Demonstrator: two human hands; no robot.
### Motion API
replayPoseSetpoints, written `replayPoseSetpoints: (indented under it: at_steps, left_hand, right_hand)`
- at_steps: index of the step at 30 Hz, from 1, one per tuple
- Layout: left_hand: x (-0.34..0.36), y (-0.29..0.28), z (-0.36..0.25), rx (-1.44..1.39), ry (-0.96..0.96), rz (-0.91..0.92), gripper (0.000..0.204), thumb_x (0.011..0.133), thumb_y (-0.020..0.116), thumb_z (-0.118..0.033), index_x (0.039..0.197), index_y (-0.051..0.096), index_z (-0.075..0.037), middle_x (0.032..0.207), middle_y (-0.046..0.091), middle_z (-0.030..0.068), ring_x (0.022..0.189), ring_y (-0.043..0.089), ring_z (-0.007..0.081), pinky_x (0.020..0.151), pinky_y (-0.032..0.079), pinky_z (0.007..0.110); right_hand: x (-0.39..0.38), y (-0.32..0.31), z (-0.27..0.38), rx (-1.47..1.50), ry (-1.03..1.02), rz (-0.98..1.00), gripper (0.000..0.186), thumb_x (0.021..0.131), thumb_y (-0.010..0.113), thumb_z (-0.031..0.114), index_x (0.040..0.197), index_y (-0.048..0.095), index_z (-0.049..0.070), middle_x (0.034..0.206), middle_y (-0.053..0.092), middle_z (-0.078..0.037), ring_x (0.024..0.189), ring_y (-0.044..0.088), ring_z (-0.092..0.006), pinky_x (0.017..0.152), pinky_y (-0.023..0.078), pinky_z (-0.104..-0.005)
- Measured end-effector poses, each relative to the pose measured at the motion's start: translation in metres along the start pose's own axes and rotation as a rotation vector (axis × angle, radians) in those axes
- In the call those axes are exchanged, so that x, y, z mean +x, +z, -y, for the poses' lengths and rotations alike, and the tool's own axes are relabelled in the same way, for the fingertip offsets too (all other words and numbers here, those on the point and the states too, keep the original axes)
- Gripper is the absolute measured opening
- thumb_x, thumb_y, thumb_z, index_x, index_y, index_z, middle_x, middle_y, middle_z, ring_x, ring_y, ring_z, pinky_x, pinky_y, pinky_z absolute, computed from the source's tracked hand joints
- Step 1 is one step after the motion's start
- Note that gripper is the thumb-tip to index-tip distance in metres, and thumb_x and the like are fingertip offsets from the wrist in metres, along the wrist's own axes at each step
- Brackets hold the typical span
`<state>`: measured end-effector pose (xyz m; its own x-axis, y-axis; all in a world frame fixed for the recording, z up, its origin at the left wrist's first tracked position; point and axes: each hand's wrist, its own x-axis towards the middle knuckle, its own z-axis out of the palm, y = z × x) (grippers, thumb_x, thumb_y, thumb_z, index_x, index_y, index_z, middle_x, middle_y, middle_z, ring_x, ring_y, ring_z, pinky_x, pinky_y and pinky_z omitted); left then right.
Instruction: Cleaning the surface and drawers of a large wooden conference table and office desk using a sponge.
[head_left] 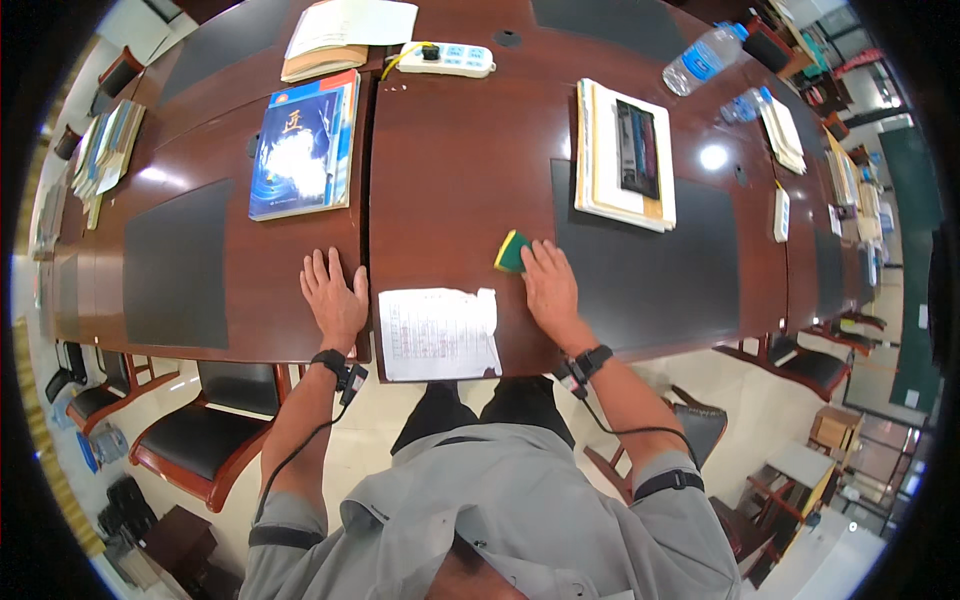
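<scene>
My left hand lies flat on the brown wooden table, its fingers stretched out and holding nothing. A green and yellow sponge pokes out from under the fingertips of my right hand, which grips it against the tabletop. The sponge's right part is hidden by the fingers. Between my hands, close to the table's front edge, a printed sheet of paper rests flat. A stack of books with a blue cover sits beyond my left hand.
A stack of papers carries a dark-screened device. Farther back are a white power strip with a yellow cord, open papers and two plastic bottles, the larger bottle lying on its side. Chairs line the near edge.
</scene>
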<state>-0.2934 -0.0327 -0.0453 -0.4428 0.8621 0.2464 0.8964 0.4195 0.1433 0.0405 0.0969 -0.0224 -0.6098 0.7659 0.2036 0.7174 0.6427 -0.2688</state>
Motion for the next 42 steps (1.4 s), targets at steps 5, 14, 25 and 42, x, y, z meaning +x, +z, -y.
replayPoseSetpoints:
  at_steps: [5,14,25,42]
  left_hand:
    - [0.0,0.003,-0.001,-0.013,-0.009,-0.019,0.059,0.093,0.058,-0.038,0.137,0.049,0.0,0.143,0.042,0.0269,0.137,0.033,0.0428,0.115,0.021,0.054]
    - [-0.018,-0.01,0.024,-0.323,0.132,-0.01,0.055,0.084,0.07,-0.031,0.128,0.057,0.001,0.134,0.051,0.0235,0.129,0.042,0.0411,0.109,0.032,0.051]
    - [-0.112,-0.078,0.025,-0.413,0.273,0.224,0.052,0.082,0.071,-0.019,0.127,0.055,0.001,0.132,0.05,0.0225,0.13,0.041,0.0406,0.107,0.035,0.049]
    - [-0.204,-0.08,0.027,-0.465,0.058,0.335,0.05,0.083,0.071,-0.018,0.126,0.056,0.0,0.128,0.054,0.025,0.121,0.05,0.0411,0.103,0.042,0.046]
  right_hand:
    - [-0.117,-0.016,0.035,-0.004,0.018,0.022,0.038,0.088,0.058,0.006,0.125,0.058,0.001,0.13,0.054,-0.02,0.123,0.049,-0.038,0.106,0.039,-0.0489]
    - [-0.184,-0.049,0.065,0.023,0.247,0.03,0.038,0.084,0.061,0.008,0.122,0.06,0.0,0.124,0.059,-0.019,0.113,0.054,-0.0379,0.096,0.043,-0.0463]
    - [-0.047,0.037,0.181,0.092,-0.205,0.001,0.036,0.081,0.055,0.004,0.116,0.061,0.007,0.104,0.056,-0.015,0.1,0.053,-0.0317,0.085,0.042,-0.0437]
    - [-0.151,-0.016,0.024,-0.261,0.403,-0.091,0.043,0.086,0.063,0.016,0.128,0.059,0.011,0.106,0.057,-0.014,0.103,0.053,-0.0332,0.084,0.044,-0.0462]
